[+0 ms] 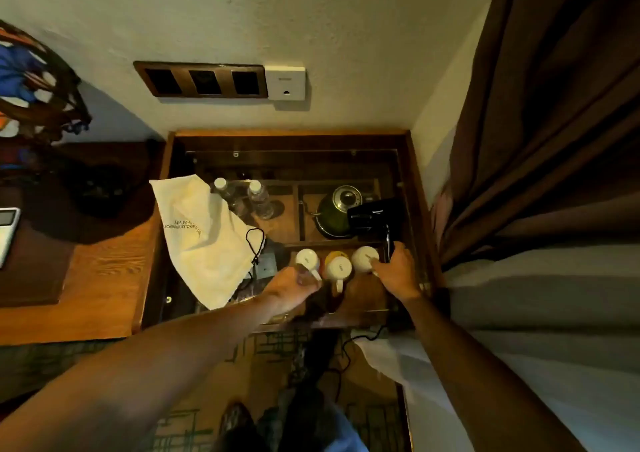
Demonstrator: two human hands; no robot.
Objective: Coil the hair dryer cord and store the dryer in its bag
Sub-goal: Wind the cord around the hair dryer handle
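Hair dryer: the right hand is gripping its handle near the surface's right edge. Cord is trailing to the floor, uncoiled. Left hand is curling, contents unclear; bag is lying at the left edge, ready.

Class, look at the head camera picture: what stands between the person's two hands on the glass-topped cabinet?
In the head view, white mugs stand in a row between the left hand and the right hand, which grips the hair dryer by its handle.
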